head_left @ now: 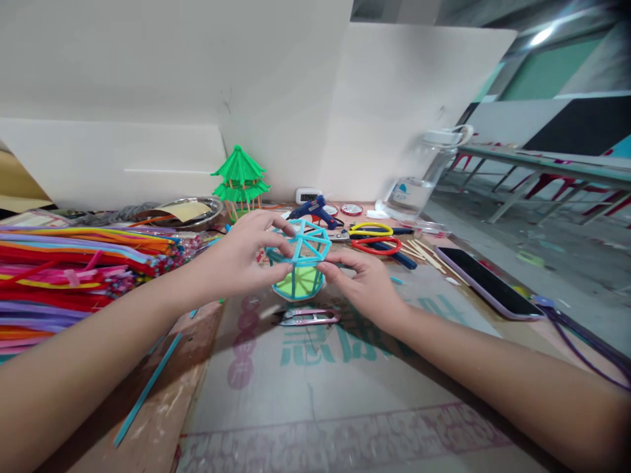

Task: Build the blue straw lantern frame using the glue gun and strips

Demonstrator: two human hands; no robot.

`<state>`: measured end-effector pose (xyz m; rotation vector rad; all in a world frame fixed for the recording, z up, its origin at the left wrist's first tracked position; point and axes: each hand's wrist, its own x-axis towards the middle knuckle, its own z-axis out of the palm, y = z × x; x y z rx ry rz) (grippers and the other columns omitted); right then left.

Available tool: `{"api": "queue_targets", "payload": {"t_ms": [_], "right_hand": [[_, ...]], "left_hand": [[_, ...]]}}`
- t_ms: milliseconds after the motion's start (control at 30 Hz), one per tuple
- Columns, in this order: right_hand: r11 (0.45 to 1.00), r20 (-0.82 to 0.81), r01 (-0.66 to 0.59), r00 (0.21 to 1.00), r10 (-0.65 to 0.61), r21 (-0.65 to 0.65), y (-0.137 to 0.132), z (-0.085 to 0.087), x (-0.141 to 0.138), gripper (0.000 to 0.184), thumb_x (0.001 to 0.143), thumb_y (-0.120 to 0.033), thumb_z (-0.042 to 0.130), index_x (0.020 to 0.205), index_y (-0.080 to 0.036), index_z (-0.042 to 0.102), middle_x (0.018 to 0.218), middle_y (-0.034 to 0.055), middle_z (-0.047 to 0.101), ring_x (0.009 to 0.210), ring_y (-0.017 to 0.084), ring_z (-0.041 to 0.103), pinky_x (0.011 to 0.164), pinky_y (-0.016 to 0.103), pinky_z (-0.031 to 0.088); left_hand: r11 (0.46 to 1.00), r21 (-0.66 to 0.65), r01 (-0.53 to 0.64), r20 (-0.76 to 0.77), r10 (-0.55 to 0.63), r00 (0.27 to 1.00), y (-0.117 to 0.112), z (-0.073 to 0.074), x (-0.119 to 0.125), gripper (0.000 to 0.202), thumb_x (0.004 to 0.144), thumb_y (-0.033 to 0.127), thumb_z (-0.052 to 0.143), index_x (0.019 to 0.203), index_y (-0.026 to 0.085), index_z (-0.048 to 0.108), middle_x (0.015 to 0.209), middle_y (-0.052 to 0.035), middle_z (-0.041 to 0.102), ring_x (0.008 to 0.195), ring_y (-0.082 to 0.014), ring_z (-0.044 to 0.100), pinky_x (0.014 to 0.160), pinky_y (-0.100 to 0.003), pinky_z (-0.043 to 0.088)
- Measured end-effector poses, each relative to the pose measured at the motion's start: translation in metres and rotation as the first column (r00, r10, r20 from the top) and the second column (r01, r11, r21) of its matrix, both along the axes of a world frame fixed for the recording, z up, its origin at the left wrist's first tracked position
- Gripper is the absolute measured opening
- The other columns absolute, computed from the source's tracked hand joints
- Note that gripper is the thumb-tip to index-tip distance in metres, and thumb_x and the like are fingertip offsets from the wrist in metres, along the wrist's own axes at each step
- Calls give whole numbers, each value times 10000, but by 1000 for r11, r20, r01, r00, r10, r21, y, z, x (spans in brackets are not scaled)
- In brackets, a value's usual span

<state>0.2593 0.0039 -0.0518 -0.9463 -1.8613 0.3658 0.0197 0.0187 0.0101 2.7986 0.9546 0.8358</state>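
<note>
A small light-blue stick frame with a domed top and a green base (300,263) stands on the table in front of me. My left hand (241,253) wraps around its left side, fingers curled over the top ribs. My right hand (362,279) pinches its lower right edge with fingertips pressed together. Just in front of the frame lies a small pink thread snipper (308,318). Both forearms reach in from the bottom corners.
A thick pile of coloured pipe cleaners (69,269) fills the left. Behind stand a green paper pavilion (240,176), a metal tray (190,213), a blue glue gun (315,210), scissors (377,240), a water bottle (419,180) and a phone (488,282). A loose blue strip (148,387) lies near left.
</note>
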Motion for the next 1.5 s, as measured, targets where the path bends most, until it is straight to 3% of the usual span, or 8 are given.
{"api": "queue_targets", "payload": {"t_ms": [133, 333, 433, 833, 900, 1067, 1233, 1500], "right_hand": [[1000, 27, -14, 1000, 14, 5, -1, 4, 0, 128, 902, -294, 680, 867, -209, 770, 861, 34, 794, 786, 201, 731, 741, 325, 574], [964, 144, 19, 988, -59, 265, 4, 13, 10, 93, 924, -284, 682, 890, -217, 737, 860, 38, 771, 783, 198, 703, 764, 337, 542], [951, 154, 5, 987, -55, 308, 5, 13, 13, 70, 933, -255, 667, 904, -222, 721, 877, 35, 768, 806, 198, 702, 784, 339, 539], [985, 102, 17, 994, -35, 171, 5, 9, 9, 89, 922, -264, 663, 873, -213, 718, 878, 29, 776, 829, 194, 713, 817, 334, 555], [988, 90, 27, 995, -41, 152, 4, 10, 9, 81, 924, -274, 665, 940, -222, 724, 943, 33, 780, 842, 193, 713, 822, 339, 563], [987, 141, -40, 990, 18, 156, 3, 13, 10, 305, 954, -227, 623, 1252, -260, 678, 1189, 46, 753, 932, 184, 714, 889, 358, 566], [975, 195, -119, 977, 82, 185, 2, 16, 8, 213, 966, -224, 608, 1142, -232, 728, 1101, 49, 768, 1035, 205, 708, 953, 381, 545], [997, 107, -47, 993, 41, 57, -4, 18, 3, 135, 921, -268, 673, 1021, -209, 742, 929, 28, 783, 842, 186, 729, 769, 302, 579]], "left_hand": [[1000, -16, -7, -5, 6, 1000, -2, 2, 2, 144, 851, 316, 646, 876, 207, 736, 1218, -107, 632, 1186, -285, 572, 1073, -493, 446], [1000, -4, 7, -1, -7, 1000, -2, 3, 0, 134, 850, 306, 643, 874, 217, 740, 1220, -97, 640, 1191, -274, 567, 1095, -488, 427], [1000, -9, 18, -4, -18, 1000, -1, 3, -1, 141, 854, 309, 642, 869, 218, 748, 1210, -93, 640, 1196, -270, 568, 1103, -472, 426], [998, 0, 68, -6, -68, 998, 3, 3, -3, 158, 873, 305, 641, 886, 207, 764, 1176, -90, 648, 1178, -278, 568, 1077, -455, 431], [997, 2, 77, -5, -77, 997, 3, 3, -3, 160, 876, 304, 643, 893, 203, 766, 1173, -95, 648, 1166, -276, 574, 1058, -448, 439], [995, 15, 99, 4, -99, 995, 3, 2, -4, 156, 883, 291, 646, 917, 202, 770, 1188, -103, 646, 1191, -277, 569, 1072, -452, 429], [993, 36, 111, -8, -111, 994, 6, 0, -7, 142, 887, 295, 666, 942, 223, 776, 1220, -90, 640, 1236, -284, 552, 1099, -459, 411], [994, 55, 97, 6, -98, 995, 11, -3, -10, 171, 887, 384, 708, 931, 234, 779, 1255, -93, 647, 1264, -299, 548, 1098, -478, 415]]}}
